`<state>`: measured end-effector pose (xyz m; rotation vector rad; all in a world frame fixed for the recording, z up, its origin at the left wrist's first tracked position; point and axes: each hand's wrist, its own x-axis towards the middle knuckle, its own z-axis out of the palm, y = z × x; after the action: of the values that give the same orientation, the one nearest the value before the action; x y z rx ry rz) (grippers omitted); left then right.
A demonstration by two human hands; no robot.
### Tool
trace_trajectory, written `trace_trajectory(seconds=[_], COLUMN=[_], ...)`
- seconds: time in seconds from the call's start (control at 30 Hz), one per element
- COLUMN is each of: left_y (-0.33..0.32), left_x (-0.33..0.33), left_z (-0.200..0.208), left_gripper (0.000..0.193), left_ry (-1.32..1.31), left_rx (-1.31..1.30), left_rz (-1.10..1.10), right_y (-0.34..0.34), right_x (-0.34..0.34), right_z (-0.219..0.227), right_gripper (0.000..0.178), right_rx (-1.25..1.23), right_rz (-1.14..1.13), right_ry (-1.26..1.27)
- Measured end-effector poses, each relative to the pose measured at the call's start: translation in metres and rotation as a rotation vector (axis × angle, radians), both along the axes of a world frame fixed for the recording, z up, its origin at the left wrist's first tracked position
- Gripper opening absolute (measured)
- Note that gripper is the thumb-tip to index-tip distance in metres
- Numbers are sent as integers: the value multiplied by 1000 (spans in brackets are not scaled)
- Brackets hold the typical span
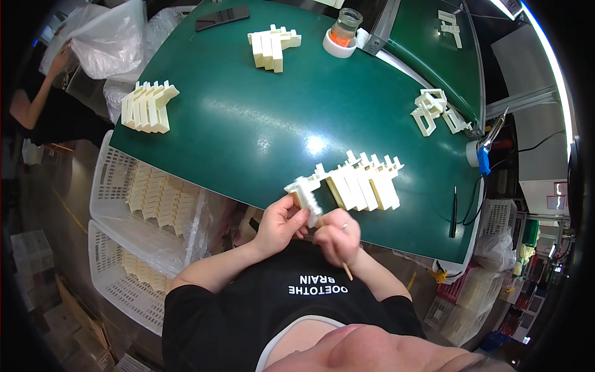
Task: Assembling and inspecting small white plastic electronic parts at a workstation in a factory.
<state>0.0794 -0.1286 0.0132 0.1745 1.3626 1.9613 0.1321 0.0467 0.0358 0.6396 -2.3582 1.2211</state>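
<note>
Near the front edge of the green table, my left hand (282,223) grips a cream plastic part (303,187) between thumb and fingers. My right hand (338,235) is closed around a thin wooden stick (348,272), close to the part's lower end. The stick's working tip is hidden or blurred, so its kind does not show. Just right of the held part stands a row of several similar cream parts (362,186), side by side on the table.
More cream parts stand in groups at the far middle (266,51) and left (149,108); loose cream frames (431,110) lie right. A glass jar (348,23), phone (222,18), black pen-like tool (454,211) and blue-handled tool (483,158) are around. Filled white baskets (114,180) stand left, near another person (56,111).
</note>
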Motion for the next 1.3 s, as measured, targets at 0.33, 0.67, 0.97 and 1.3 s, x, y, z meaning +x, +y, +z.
trace_trajectory(seconds=[0.33, 0.67, 0.97, 1.3], left_y=[-5, -23, -51, -64], left_x=[0, -2, -42, -76], left_z=[9, 18, 23, 26], left_gripper=[25, 24, 19, 29], left_ry=[157, -67, 1663, 1473], left_rx=[-11, 187, -570, -348], left_rz=[48, -47, 38, 226], right_y=[0, -11, -2, 19], right_x=[1, -5, 0, -3], right_z=[4, 12, 59, 50], right_gripper=[28, 24, 16, 26], right_rx=[-150, 251, 69, 112], right_rz=[-141, 12, 37, -192], right_ry=[3, 319, 189, -11])
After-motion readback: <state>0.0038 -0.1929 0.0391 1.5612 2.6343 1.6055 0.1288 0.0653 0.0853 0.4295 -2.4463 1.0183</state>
